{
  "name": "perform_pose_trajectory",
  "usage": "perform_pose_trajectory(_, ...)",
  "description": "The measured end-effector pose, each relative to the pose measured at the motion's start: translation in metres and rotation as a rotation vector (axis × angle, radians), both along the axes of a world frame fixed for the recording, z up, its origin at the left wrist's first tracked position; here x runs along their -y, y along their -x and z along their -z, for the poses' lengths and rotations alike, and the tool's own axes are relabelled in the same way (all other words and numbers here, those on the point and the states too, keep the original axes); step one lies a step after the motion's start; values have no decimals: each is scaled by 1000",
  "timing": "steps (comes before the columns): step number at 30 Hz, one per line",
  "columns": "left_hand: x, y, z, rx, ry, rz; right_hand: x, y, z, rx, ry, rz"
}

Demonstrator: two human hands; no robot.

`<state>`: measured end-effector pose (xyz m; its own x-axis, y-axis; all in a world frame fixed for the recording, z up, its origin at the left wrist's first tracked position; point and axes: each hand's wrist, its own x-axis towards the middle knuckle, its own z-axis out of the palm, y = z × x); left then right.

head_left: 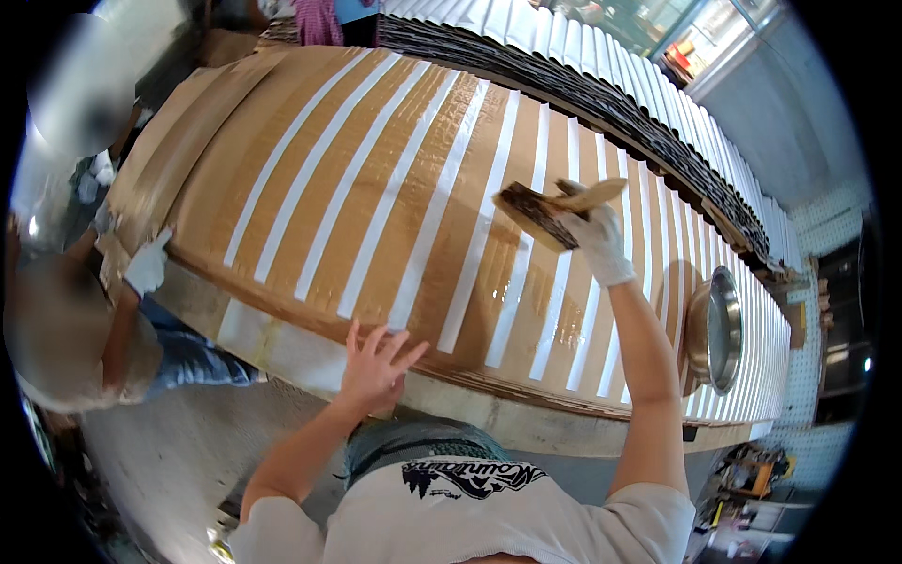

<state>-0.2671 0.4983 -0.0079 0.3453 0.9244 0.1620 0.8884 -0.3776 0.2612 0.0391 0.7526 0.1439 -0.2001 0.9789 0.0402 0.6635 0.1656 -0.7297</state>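
Note:
My right hand [601, 244], in a white glove, is closed round a wide brush [537, 216] with a pale wooden handle and dark-stained bristles. It is over the middle of a long brown sheet [395, 179] crossed by parallel white strips [437, 211]; whether the bristles touch it I cannot tell. Wet shine shows on the brown surface. My bare left hand [374, 368] is at the sheet's near edge, fingers spread, holding nothing. A steel basin [719, 329] stands on the striped surface, to the right of my right forearm.
At the left end, a co-worker's gloved hand [148, 263] is by the sheet's corner. Folded brown sheets [188, 150] lie there. Along the far side runs a dark layered stack [564, 80] topped with white corrugated pieces [601, 52]. The table's pale edge [470, 399] is in front of me.

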Motion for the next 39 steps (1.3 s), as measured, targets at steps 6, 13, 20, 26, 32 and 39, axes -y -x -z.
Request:
perform_pose_trajectory(6, -10, 14, 21, -43, -49, 71, -70, 65, 67, 365, -227, -30)
perform_pose_trajectory(13, -19, 12, 38, -67, -32, 90, -256, 44, 126, 308, -314, 70)
perform_pose_trajectory(20, -7, 9, 56, -129, -43, 15, -383, 60, 154, 490, -576, 242)
perform_pose_trajectory(26, -8, 9, 39, -83, 151, 33, -328, 66, 147, 635, -574, 7)
perform_pose_trajectory(32, -12, 4, 39, -22, 88, 6, -131, 69, 128, 456, -654, -432)
perform_pose_trajectory(39, -10, 3, 26, 23, 75, 36, 80, 63, 100, 503, -291, -677)
